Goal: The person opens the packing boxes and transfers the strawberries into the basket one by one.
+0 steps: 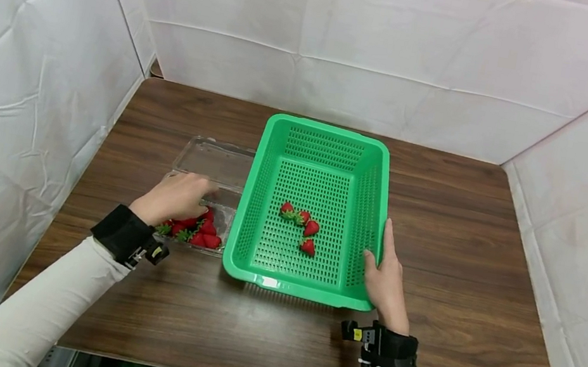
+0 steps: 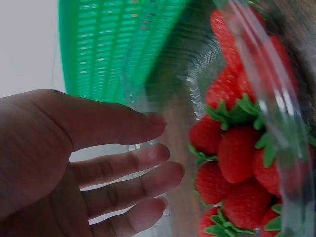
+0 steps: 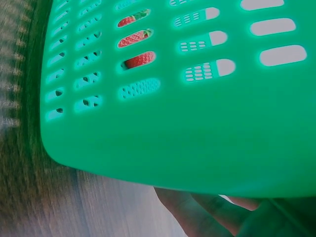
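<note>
I see a green plastic basket (image 1: 328, 150), rectangular with rounded corners and a thick smooth rim, its floor and walls pierced by rows of small slots, sitting on a dark wood-grain table (image 1: 485, 291). Four strawberries (image 1: 300, 225) lie near the middle of its floor, glossy red with green leafy caps; from the right wrist view I catch bits of red through the slots in the basket wall. Just beside the basket on its left is a clear plastic tray (image 1: 215, 161), thin, shiny and ribbed, with its lid folded open toward the back. More strawberries (image 2: 237, 163) are heaped at the near end of that tray, packed against each other and against the clear wall. My left hand (image 1: 174, 197) is over the tray, fingers (image 2: 133, 163) relaxed and slightly spread, holding nothing, close to the berries; I cannot tell whether they touch one. My right hand (image 1: 386, 278) rests against the basket's right rim at the near corner, fingers straight along the outside and thumb over the edge. White creased sheeting (image 1: 29, 71) walls the table in.
</note>
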Demonstrator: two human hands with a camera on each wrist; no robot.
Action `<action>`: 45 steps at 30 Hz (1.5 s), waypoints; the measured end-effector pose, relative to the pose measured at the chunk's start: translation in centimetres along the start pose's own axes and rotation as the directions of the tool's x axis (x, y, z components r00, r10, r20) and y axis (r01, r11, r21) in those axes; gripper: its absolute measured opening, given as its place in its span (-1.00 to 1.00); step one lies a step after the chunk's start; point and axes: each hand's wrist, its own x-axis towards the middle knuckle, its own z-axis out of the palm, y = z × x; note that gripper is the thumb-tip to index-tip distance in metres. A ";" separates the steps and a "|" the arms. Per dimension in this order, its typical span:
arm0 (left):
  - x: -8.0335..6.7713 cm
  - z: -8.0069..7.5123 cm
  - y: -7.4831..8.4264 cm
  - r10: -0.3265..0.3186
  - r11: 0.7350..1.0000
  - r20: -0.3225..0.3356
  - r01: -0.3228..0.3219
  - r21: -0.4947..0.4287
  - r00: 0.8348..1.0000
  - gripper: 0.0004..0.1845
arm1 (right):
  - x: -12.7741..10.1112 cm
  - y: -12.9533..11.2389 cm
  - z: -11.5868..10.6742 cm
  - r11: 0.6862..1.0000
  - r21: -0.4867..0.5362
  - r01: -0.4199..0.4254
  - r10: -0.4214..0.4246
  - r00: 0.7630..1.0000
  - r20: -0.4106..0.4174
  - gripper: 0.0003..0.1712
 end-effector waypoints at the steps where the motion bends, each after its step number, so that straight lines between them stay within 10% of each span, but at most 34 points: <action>1: 0.1 0.2 -0.2 -0.001 1.000 0.004 0.001 0.008 1.000 -0.67 | 0.0 0.0 0.0 1.000 -0.003 0.003 -0.003 1.000 -0.001 -0.11; 10: 0.5 1.3 -1.1 -0.035 0.999 0.060 0.033 0.033 0.998 -0.63 | 0.1 0.1 0.0 1.000 -0.015 0.003 -0.003 1.000 0.006 -0.11; 24: 0.9 2.5 -1.2 -0.005 0.997 -0.041 0.008 0.082 0.999 -0.66 | 0.0 0.1 0.0 1.000 0.020 -0.012 0.012 1.000 0.006 -0.11; 45: -0.2 0.4 -0.5 -0.009 0.994 -0.081 0.017 0.105 0.997 -0.77 | 0.1 0.0 0.0 1.000 0.019 -0.016 0.016 1.000 0.005 -0.12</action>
